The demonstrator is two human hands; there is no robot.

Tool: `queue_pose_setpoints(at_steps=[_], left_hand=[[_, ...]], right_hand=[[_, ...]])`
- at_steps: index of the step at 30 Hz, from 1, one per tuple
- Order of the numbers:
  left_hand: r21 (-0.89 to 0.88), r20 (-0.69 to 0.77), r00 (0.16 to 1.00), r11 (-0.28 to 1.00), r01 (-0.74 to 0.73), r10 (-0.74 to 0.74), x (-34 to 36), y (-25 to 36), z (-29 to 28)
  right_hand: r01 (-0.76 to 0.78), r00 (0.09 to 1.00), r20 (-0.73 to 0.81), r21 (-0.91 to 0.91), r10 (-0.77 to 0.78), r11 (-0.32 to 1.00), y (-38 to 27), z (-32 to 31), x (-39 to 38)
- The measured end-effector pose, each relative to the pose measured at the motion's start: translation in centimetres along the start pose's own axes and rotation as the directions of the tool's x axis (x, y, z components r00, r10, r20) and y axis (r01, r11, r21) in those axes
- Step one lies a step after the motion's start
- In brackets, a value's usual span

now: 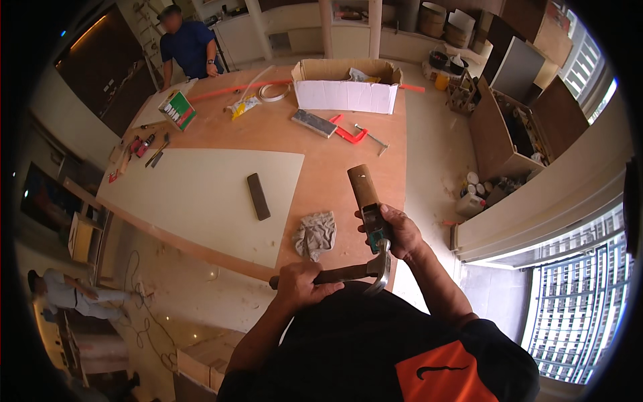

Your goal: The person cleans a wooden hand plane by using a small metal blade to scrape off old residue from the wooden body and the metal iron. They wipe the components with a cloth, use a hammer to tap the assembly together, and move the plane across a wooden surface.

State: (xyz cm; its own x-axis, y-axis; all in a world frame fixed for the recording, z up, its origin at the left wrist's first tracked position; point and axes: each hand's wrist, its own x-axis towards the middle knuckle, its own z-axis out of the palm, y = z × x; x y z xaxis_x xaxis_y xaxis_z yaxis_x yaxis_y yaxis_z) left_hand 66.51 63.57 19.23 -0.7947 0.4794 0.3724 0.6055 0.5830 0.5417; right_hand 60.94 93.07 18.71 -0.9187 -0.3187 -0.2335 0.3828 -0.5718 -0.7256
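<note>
Barred window [581,298] at right, daylit. Floor [432,151] pale. Light shelves [307,41] at far side. Dark wall panel [87,75], upper left; warm strip light [91,40].

Left hand [299,287] closed, held low; right hand [400,233] curled, higher, forearm [439,285] slanting

Indoor woodworking space: wide worktable [328,187], red clamp [352,139], wooden plane [363,187], hammer [345,274], ladder [149,40].

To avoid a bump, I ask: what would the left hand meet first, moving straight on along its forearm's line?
Likely the crumpled cloth on the table, ahead of the left hand; height is unclear.
</note>
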Motion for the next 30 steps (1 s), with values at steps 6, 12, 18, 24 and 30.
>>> queue_pose_setpoints(at_steps=[6,12,18,24,30], left_hand=[[0.051,0.018,0.986,0.985,0.164,-0.166,-0.4,0.2,0.6],[-0.118,-0.048,0.999,0.993,0.005,-0.011,-0.7,-0.4,0.5],[0.016,-0.001,0.995,0.995,0.100,-0.100,-0.5,-1.8,1.4],[-0.179,-0.030,0.995,0.979,0.093,-0.100,-1.0,-1.6,1.1],[-0.045,0.071,0.969,0.969,0.242,-0.238,-2.1,-2.8,2.1]], right_hand=[[-0.009,1.000,-0.012,0.073,0.010,0.997,1.0,-1.2,0.6],[-0.065,0.994,-0.082,0.041,0.068,0.997,1.0,-1.1,0.4],[-0.054,0.992,-0.113,-0.043,0.049,0.998,1.6,-0.8,0.7],[-0.141,0.986,-0.073,0.086,0.148,0.986,2.4,-1.5,1.0],[-0.158,0.983,-0.075,0.120,0.167,0.980,3.4,-1.9,1.3]])
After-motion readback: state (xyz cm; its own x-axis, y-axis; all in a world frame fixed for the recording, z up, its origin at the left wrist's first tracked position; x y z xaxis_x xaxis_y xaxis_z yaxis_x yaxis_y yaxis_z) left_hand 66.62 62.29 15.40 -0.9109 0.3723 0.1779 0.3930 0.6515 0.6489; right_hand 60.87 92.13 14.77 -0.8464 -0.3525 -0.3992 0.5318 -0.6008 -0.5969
